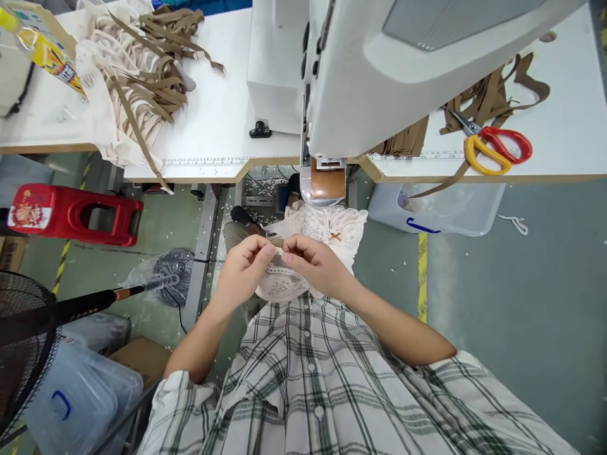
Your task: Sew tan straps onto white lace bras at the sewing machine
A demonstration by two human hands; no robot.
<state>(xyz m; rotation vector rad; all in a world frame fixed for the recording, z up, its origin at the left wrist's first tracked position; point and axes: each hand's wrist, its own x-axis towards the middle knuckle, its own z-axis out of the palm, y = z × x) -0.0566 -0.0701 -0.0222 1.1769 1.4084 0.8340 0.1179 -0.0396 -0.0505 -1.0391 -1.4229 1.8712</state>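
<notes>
A cream lace garment [284, 284] with a small brown bow hangs below the sewing machine's front end, over my lap. My left hand [246, 265] pinches its upper edge between thumb and fingers, beside a short brown strip [276, 242]. Close by on the right, my right hand [315, 262] pinches the same edge, its fingertips nearly touching those of the left. The fingers partly hide the strip and the edge. Behind the hands, the white sewing machine [379, 82] stands over a brown plate [328, 183].
Cream lace pieces with brown straps [137, 82] lie on the left of the white table [218, 114], near a yellow bottle [52, 60]. Red-and-yellow scissors [496, 148] rest on the right by brown strips. A red stool [76, 213], fan [26, 354] and plastic bin [436, 205] stand below.
</notes>
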